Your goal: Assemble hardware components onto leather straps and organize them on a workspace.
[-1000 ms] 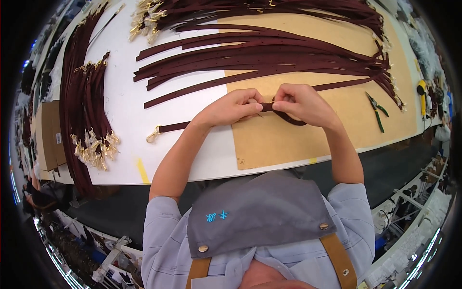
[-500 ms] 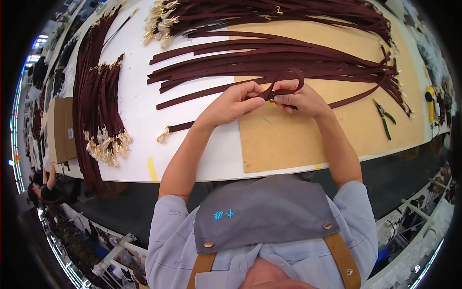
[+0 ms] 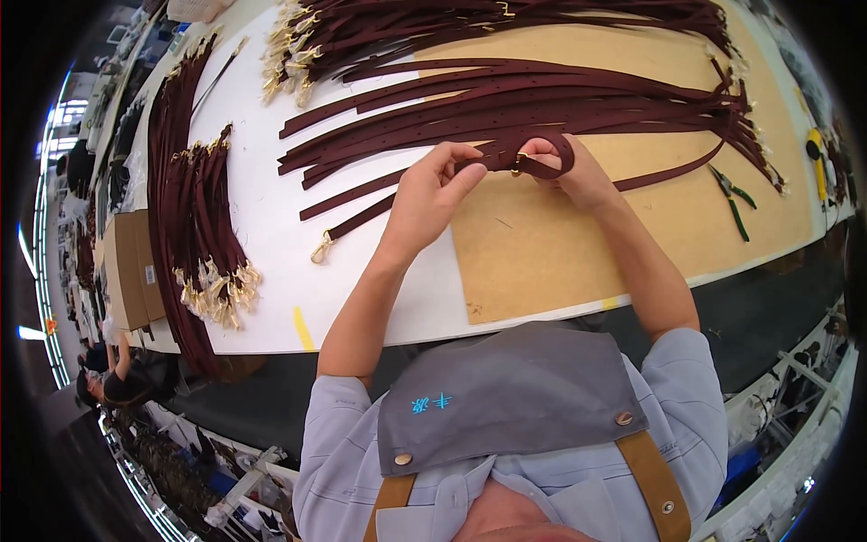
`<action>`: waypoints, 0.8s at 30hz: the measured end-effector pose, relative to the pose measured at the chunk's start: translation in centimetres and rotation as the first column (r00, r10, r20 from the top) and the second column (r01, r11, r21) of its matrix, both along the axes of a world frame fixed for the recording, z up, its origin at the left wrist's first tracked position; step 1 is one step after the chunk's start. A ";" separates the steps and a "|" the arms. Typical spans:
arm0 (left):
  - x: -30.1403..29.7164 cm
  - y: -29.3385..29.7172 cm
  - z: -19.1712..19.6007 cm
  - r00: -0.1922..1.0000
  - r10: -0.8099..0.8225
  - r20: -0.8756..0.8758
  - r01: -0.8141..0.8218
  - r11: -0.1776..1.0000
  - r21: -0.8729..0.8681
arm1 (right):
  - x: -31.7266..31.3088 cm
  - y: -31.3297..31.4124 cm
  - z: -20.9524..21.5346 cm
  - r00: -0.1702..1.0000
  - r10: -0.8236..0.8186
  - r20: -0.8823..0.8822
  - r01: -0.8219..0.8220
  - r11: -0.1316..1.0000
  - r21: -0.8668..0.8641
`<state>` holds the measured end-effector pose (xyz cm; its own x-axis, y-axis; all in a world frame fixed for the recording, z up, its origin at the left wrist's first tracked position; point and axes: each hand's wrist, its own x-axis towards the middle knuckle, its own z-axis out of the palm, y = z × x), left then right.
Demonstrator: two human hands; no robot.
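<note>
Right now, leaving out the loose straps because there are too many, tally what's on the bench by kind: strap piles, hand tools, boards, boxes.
Strap in hand: 1, a dark red strap looped between left hand and right hand
Strap piles: 3, left bundle, top heap, spread
Green-handled pliers: 1
Yellow tool: 1
Brown board: 1
Cardboard box: 1
Total: 8
</note>
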<state>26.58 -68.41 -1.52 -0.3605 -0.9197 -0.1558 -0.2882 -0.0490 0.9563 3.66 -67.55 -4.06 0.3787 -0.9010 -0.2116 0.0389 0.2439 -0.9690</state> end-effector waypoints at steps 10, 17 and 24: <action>11.0 -0.5 4.1 0.711 0.163 -0.684 -0.266 0.963 -0.047 | -4.2 -0.5 2.2 0.997 -0.079 -0.025 0.077 0.993 -0.084; 2.7 -2.2 -0.7 0.975 -0.121 -0.188 0.105 0.990 -0.094 | -5.3 -0.1 2.6 0.999 -0.018 0.046 0.020 0.998 -0.054; -0.9 -3.0 1.3 0.855 -0.509 -0.098 0.516 0.854 0.065 | -5.6 0.0 2.5 0.997 -0.037 -0.070 0.037 0.999 -0.006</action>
